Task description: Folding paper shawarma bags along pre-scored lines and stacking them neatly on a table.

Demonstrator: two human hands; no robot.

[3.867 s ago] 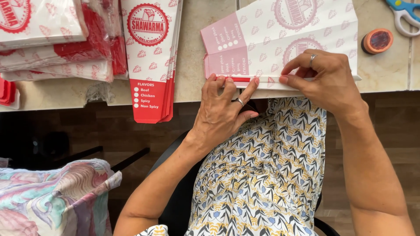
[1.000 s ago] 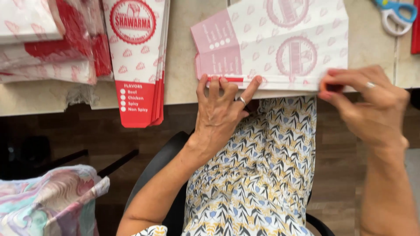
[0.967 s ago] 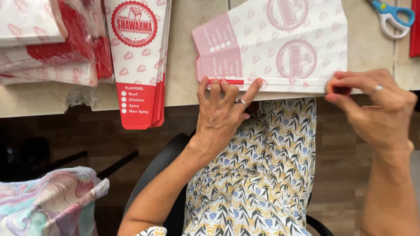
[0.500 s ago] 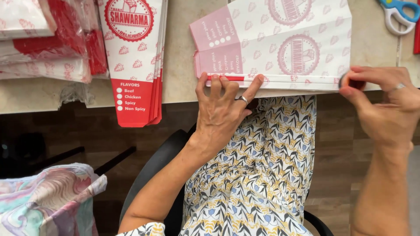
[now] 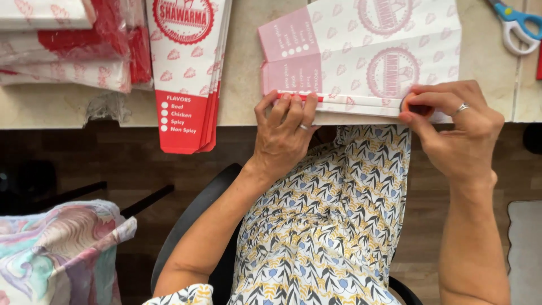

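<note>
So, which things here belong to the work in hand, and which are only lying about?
In use:
- pink printed paper sheet
- left hand, pressing its folded edge
- right hand, pinching a small red thing

Lying about:
- stack of red and white sleeves
- wrapped packs
- scissors

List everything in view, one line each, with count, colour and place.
Pink sheet: one, pale pink and white printed paper, flat at the counter edge, under both hands.
Small object: one, red, pinched in the right hand on the sheet; its kind is unclear.
Sleeve stack: one stack, white and red, hanging over the counter edge to the left.
Wrapped bundles: several, white and red, in clear plastic, far left.
Scissors: one pair, blue and white handles, top right.
Counter: one, beige.
Chair: one, black, beneath the person.
Cloth: one, pastel swirls, bottom left.
Left hand: ringed, fingers pressing the sheet's near edge.
Right hand: ringed, at the sheet's right end.
</note>
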